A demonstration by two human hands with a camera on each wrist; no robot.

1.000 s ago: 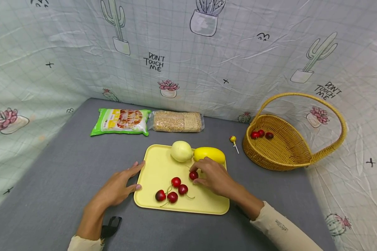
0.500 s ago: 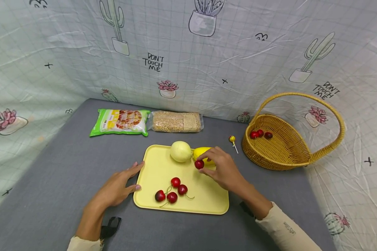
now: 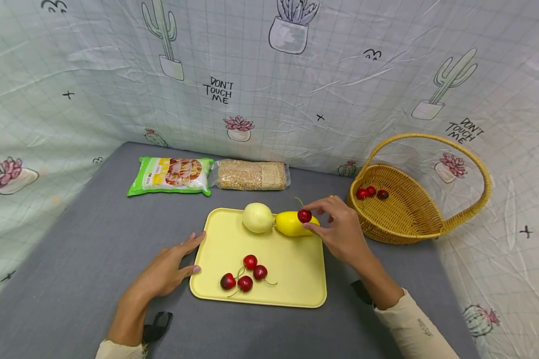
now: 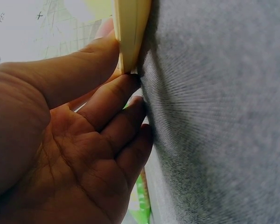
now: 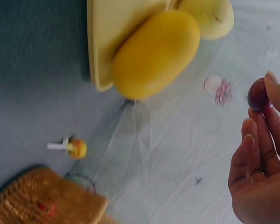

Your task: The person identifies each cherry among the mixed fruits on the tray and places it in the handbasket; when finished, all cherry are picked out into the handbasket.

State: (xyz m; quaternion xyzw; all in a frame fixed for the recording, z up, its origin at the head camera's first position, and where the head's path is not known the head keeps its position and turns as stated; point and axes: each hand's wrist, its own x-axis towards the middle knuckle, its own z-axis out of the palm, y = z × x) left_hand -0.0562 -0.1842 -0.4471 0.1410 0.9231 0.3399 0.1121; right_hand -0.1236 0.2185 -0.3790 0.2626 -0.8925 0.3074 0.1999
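My right hand point(image 3: 342, 228) pinches a dark red cherry point(image 3: 304, 216) between thumb and fingertips, its stem pointing up. In the head view it overlaps the yellow oval fruit point(image 3: 290, 224) at the tray's back right; in the right wrist view the held cherry point(image 5: 257, 95) is well apart from the fruit. My left hand point(image 3: 165, 271) rests against the left edge of the pale yellow tray point(image 3: 220, 239), thumb and fingertips touching its rim point(image 4: 129, 37). Several stemmed cherries point(image 3: 245, 283) lie together at the tray's front. A round pale yellow-green fruit point(image 3: 257, 218) sits at its back.
To the right stands a wicker basket point(image 3: 404, 219) with a tall arched handle and 3 cherries point(image 3: 371, 191) inside. A lollipop point(image 5: 76, 148) lies between tray and basket. Behind the tray are a green-and-white food bag point(image 3: 170, 175) and a clear pack of grain point(image 3: 251, 174).
My right hand has lifted the cherry from the tray and carried it back and to the right, over the yellow oval fruit. The left hand stays at the tray's edge.
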